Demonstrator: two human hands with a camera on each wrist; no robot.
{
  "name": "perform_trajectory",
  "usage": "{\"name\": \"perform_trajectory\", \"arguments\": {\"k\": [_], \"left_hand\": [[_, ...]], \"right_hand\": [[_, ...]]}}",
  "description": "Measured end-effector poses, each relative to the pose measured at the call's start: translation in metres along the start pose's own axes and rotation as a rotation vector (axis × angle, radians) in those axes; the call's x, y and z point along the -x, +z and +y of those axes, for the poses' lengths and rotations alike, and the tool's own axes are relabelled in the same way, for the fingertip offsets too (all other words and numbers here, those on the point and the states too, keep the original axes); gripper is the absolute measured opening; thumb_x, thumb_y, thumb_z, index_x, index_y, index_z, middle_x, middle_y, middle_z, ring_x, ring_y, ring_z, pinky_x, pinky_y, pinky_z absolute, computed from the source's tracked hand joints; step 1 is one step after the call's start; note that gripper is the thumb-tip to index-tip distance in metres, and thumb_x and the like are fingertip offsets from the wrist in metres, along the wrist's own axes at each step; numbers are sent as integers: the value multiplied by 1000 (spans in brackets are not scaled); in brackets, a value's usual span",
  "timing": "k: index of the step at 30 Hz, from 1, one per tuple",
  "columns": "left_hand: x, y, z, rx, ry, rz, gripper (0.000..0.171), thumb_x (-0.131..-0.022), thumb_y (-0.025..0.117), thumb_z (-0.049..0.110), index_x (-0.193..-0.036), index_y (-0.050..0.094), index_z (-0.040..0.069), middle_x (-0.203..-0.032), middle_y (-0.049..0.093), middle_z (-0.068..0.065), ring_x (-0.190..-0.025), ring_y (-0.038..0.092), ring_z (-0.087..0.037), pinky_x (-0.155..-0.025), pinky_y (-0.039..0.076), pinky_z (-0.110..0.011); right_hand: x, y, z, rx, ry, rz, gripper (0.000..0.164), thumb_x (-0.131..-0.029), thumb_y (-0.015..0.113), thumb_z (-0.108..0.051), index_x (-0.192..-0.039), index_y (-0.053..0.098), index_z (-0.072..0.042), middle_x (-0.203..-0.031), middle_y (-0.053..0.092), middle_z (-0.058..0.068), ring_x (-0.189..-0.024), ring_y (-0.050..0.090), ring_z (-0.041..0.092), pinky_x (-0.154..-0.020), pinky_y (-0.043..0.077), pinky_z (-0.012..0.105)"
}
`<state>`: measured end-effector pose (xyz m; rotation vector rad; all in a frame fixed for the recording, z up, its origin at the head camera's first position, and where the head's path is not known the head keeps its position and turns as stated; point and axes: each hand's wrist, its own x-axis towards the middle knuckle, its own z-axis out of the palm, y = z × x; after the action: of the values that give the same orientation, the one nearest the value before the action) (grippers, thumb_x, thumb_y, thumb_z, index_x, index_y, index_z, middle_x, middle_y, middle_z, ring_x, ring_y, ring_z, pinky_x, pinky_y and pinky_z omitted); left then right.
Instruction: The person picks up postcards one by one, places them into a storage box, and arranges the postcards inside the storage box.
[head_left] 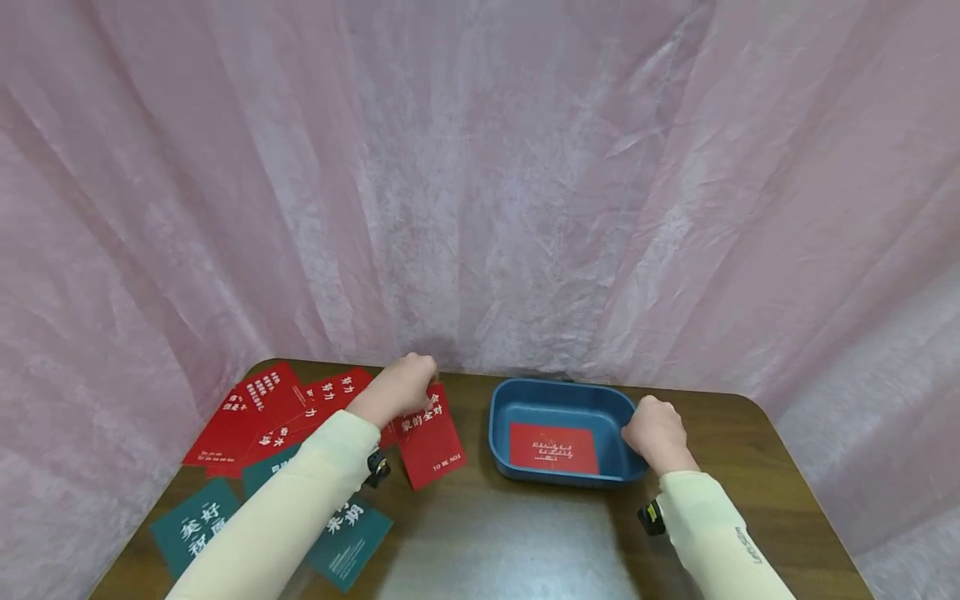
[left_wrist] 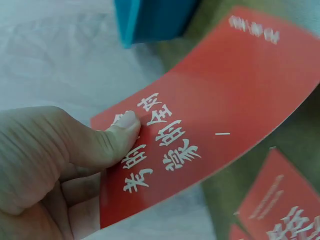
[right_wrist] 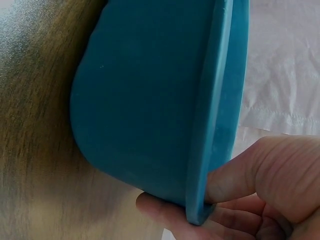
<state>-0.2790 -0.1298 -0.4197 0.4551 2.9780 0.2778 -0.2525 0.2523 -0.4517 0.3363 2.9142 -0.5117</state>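
Observation:
In the head view my left hand (head_left: 405,385) pinches the top end of a red card (head_left: 431,442) with white Chinese characters. The left wrist view shows the thumb on the printed face of this red card (left_wrist: 200,100), fingers behind it. The card is slightly bent and held to the left of a blue tray (head_left: 566,477). My right hand (head_left: 657,429) grips the tray's right rim; in the right wrist view its thumb is inside the wall (right_wrist: 145,100) and a finger lies outside. One red card (head_left: 553,448) lies flat in the tray.
Several red cards (head_left: 247,408) overlap at the table's back left. Green cards (head_left: 197,527) lie in front of them, partly hidden by my left sleeve (head_left: 300,508). The wooden table (head_left: 750,475) ends at a pink curtain (head_left: 510,183) behind.

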Motion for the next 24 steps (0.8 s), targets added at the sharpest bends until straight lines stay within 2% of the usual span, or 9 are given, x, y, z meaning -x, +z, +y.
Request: {"name": "perform_trajectory", "arguments": {"k": [5,7,11,13,16,22,24], "left_hand": [[8,-25,1,2,29,114,23,-72,74,7,-94,69,10,-86,67,-4,-75,60,-17,-65,51,-32],[8,-33,2,-29,45,183,17,-72,71,4,-88,68,9,-80,67,-4,-68,59,-18,-61,50,-33],[8,-41,5,-65,56,333,14,-74,71,6,-86,66,11,-74,66,-4,-68,61,-23,-60,50,-37],[8,-43,7,-27,47,405,16,-76,73,9,-89,65,11,-76,67,-5,-70,63,-24,-62,52,-38],[9,-44,12,78,50,515,20,-77,75,12,-94,64,11,-80,70,-6,-71,65,-23,-64,53,-37],[8,-40,27,287,91,694,20,-77,76,15,-93,65,10,-76,69,-4,-59,62,-12,-54,51,-27],[7,-37,33,326,99,746,19,-77,77,17,-92,66,12,-74,69,-2,-56,60,-10,-51,49,-24]], "right_hand": [[-3,3,-2,2,8,3,31,-77,63,-13,-99,59,9,-87,63,25,-66,59,29,-47,49,37],[-3,3,-2,2,15,10,32,-77,63,-13,-100,57,9,-88,62,26,-67,60,30,-48,50,38],[-3,2,-1,5,20,18,32,-77,63,-13,-100,58,9,-89,62,26,-68,60,31,-49,50,38],[-3,1,-2,9,13,19,30,-77,63,-13,-98,58,8,-88,62,25,-68,59,31,-48,49,38],[-2,1,-4,12,4,24,29,-77,63,-13,-96,60,8,-87,63,25,-68,59,31,-49,49,38],[-1,1,-6,7,11,31,30,-77,64,-14,-98,60,8,-89,64,25,-69,60,31,-51,51,40],[0,1,-6,3,14,30,31,-77,64,-13,-99,60,8,-89,63,26,-68,60,31,-51,52,40]]}}
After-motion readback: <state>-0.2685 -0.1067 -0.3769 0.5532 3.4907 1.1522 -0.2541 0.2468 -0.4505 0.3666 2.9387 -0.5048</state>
